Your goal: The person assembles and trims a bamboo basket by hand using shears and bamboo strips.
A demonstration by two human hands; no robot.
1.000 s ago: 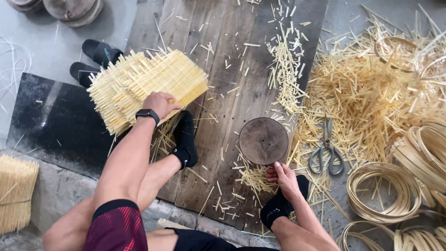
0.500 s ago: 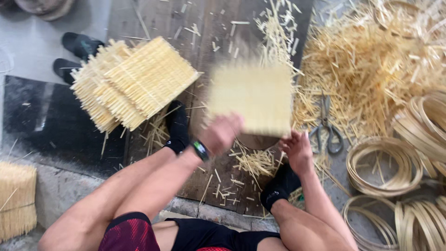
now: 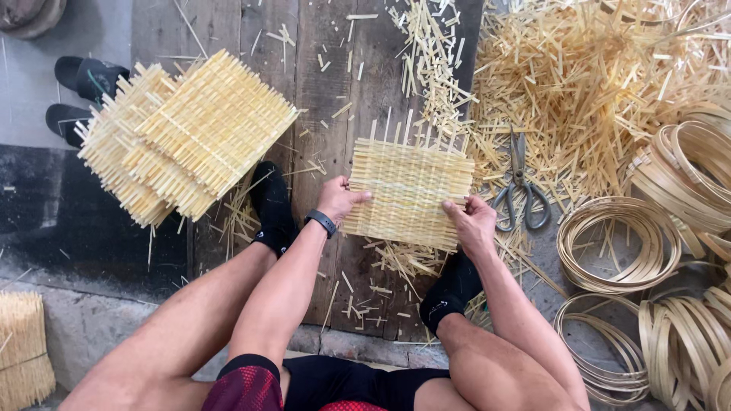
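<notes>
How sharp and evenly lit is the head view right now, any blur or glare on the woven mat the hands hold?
Head view: the pale square woven bamboo mat is sharp, its strips distinct; the left hand and right hand show no motion blur. Light is soft and even, with no glare and only faint shadows. The stack of woven yellow mats and the metal scissors are in focus too.

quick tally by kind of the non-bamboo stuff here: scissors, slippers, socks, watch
scissors: 1
black slippers: 2
black socks: 2
wristwatch: 1
total: 6
The left hand and right hand hold one woven mat.
</notes>
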